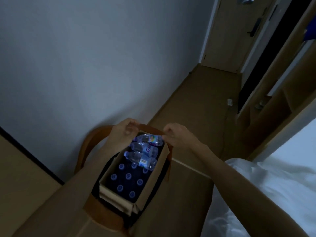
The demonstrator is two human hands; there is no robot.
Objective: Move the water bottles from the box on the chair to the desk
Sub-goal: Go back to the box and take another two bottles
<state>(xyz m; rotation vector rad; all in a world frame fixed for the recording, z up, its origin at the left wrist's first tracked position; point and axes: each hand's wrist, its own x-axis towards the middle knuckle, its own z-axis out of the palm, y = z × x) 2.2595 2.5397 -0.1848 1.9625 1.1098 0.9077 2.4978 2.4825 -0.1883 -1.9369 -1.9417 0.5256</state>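
Observation:
An open cardboard box [154, 170] sits on a wooden chair [93, 139] against the wall. Three clear water bottles lie on their sides at the box's far end: one [150, 139] at the back, one [145, 149] in the middle, one [142, 159] nearest. Below them stand several upright bottles, showing only blue caps [128, 176]. My left hand [124, 130] and right hand [177, 135] reach over the box, fingers curled around the chair's curved top rail [148, 128] on either side of the rearmost bottle. The desk [25, 170] lies at the lower left.
A white bed [273, 185] fills the lower right. The wooden floor [205, 103] runs to a closed door [236, 31] at the far end. Wardrobe shelving [282, 100] lines the right side. The room is dim.

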